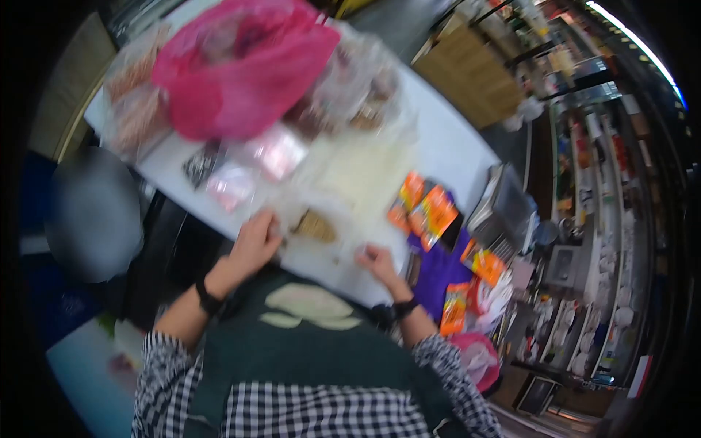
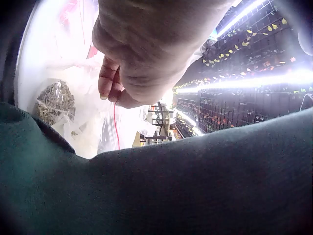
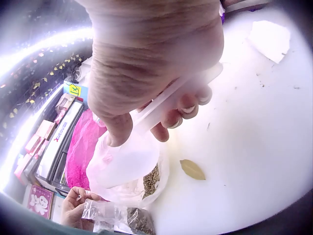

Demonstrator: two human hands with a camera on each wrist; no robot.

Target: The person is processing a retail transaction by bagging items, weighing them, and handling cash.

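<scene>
In the head view my left hand (image 1: 255, 237) is at the near edge of the white table, beside a small clear bag with dried brown bits (image 1: 315, 226). The left wrist view shows its fingertips pinching the bag's top by a red seal line (image 2: 117, 125); the dried bits (image 2: 56, 104) bulge below. My right hand (image 3: 156, 58) grips the handle of a translucent white scoop (image 3: 129, 159). The scoop's bowl lies over an open plastic bag (image 3: 159, 193) with more dried bits in it. Across from it, my left hand (image 3: 76, 210) shows with the clear bag (image 3: 105, 210).
A big pink plastic bag (image 1: 241, 80) and clear bags fill the table's far side. Orange packets (image 1: 438, 215) lie on a purple cloth (image 1: 437, 274) to the right. A dry leaf (image 3: 192, 169) and a white scrap (image 3: 270, 40) lie on the tabletop.
</scene>
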